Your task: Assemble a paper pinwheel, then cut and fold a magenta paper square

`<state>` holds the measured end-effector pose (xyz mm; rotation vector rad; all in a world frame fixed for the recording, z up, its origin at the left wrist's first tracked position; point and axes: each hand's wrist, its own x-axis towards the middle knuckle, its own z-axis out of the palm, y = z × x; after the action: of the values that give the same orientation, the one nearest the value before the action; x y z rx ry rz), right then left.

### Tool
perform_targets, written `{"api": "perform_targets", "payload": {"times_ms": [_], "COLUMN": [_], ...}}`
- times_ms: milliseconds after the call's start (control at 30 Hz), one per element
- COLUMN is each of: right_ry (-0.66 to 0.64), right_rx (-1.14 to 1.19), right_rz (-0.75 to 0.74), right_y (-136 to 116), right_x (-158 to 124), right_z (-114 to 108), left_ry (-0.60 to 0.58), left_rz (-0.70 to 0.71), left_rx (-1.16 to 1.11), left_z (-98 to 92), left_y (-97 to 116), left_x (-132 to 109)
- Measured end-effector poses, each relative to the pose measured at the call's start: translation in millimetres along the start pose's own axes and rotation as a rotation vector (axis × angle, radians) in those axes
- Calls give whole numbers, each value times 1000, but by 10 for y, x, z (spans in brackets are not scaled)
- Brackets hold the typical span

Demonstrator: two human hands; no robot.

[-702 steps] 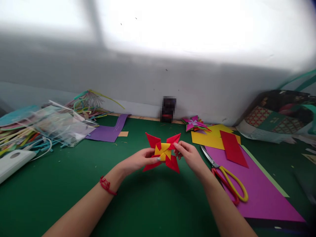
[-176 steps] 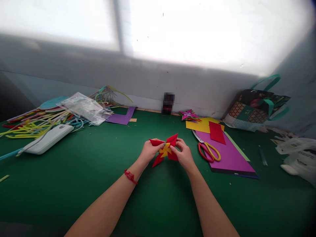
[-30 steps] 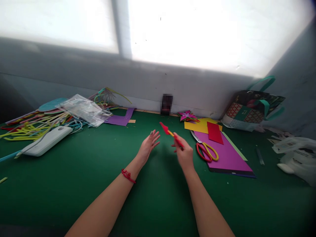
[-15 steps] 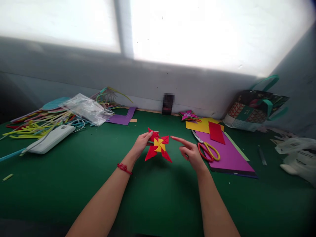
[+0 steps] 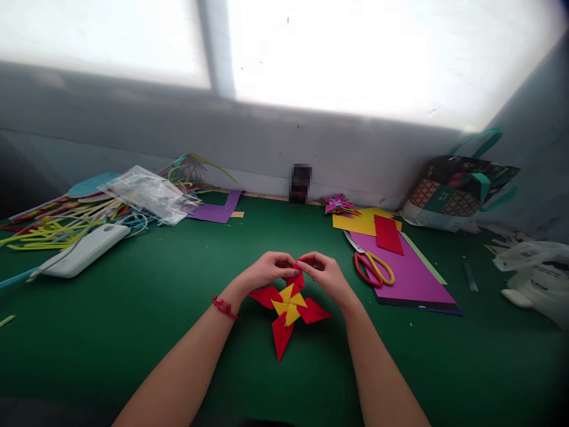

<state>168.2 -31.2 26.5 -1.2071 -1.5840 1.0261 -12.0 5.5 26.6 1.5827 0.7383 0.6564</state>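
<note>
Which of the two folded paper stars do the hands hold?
The red-and-yellow star, its far point pinched by left hand and right hand; the pink star lies apart near the wall.

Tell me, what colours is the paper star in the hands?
The paper star has red points around a yellow centre, clear in the head view.

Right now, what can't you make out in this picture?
Head view:
- Top point of the paper star: covered by the fingers of the left hand and right hand.
- Small dark object by the wall: blurred out.
- Inside of the patterned bag: hidden by its own sides.
- Outside the window: washed out by glare.
</note>
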Motion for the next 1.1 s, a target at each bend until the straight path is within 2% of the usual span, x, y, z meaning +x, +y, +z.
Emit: {"api": "perform_targets", "payload": {"times_ms": [233,333,400,500,700,900,1000,1100], "right_ry": [46,137,218,273,311,186,141,152], "right_rx": [68,68,89,154,135,155,212,294], "right_rz": [115,190,208,166,54,74,86,51], "right_y": [210,318,350,336,274,256,241,247], "right_x": [66,100,114,125,126,107,101,108], "right_z": [122,148,140,136,194,230,235,233], "left_ry": [66,69,167,329,405,490,452,386], "left_rz": [11,-21,-9,24,67,108,69,41], "left_rx": [436,602,652,569,564,548,449,304], "left_z": [-36,-77,-78,-19,135,163,137,100], "left_y": [-57,-82,-91,-101,-149,-154,-146,-149], "left_x": [-24,-37,-28,5,40,49,55,64]}}
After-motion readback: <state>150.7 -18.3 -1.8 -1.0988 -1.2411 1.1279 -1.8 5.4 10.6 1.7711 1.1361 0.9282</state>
